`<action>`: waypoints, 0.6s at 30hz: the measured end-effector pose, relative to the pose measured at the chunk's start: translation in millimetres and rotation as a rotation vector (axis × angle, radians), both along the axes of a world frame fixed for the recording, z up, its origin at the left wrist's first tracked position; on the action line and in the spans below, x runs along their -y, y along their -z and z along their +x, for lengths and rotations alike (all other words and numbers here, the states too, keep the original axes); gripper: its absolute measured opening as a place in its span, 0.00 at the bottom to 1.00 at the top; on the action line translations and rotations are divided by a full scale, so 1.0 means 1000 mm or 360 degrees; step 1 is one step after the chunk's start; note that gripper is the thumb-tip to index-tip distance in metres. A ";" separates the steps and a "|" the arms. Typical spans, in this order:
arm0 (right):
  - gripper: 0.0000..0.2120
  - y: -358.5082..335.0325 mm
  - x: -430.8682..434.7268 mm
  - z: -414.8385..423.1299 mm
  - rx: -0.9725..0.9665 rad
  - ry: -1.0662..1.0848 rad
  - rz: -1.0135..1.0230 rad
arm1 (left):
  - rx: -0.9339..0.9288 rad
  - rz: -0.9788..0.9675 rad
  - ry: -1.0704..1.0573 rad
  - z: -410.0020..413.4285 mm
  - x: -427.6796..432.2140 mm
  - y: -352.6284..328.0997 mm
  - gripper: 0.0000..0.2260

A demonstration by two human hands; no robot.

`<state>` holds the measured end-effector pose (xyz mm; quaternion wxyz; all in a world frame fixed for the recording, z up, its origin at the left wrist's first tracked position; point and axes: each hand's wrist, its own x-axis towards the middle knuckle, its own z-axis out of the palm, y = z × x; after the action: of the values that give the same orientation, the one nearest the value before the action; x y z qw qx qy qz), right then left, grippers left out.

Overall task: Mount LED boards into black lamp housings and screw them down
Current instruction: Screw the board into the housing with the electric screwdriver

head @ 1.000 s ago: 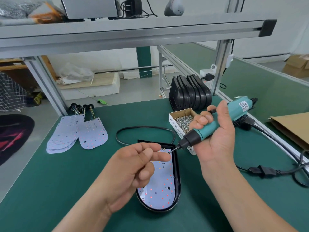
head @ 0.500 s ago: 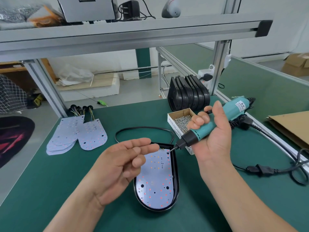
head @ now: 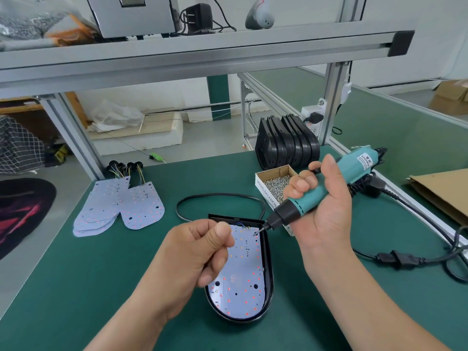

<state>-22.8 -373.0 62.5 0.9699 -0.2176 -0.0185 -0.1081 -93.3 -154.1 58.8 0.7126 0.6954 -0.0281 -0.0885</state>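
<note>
White, red-dotted LED board (head: 243, 274) sits in black housing (head: 270, 277). Our right hand (head: 325, 219) grips screwdriver (head: 329, 184); left hand (head: 195, 257) fingers curled, contents we cannot tell.

Inspection of legible markings: the words "SPRING BALANCER" are printed on the side wall of the cardboard box (head: 266, 193). A white label (head: 364, 160) is fixed to the electric screwdriver (head: 352, 167); its print cannot be read.

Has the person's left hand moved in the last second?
Yes. Measured against the black housing, the left hand has drawn back leftward from the tip of the screwdriver, fingers now curled.
</note>
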 end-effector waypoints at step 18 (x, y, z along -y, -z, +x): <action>0.12 -0.004 -0.004 -0.006 0.0150 -0.0092 -0.0041 | 0.0108 0.0357 0.0197 -0.005 0.007 0.001 0.05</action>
<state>-29.2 -368.9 66.5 0.9678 -0.2240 -0.0718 -0.0899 -98.8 -161.1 58.1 0.6221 0.7703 -0.0849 -0.1114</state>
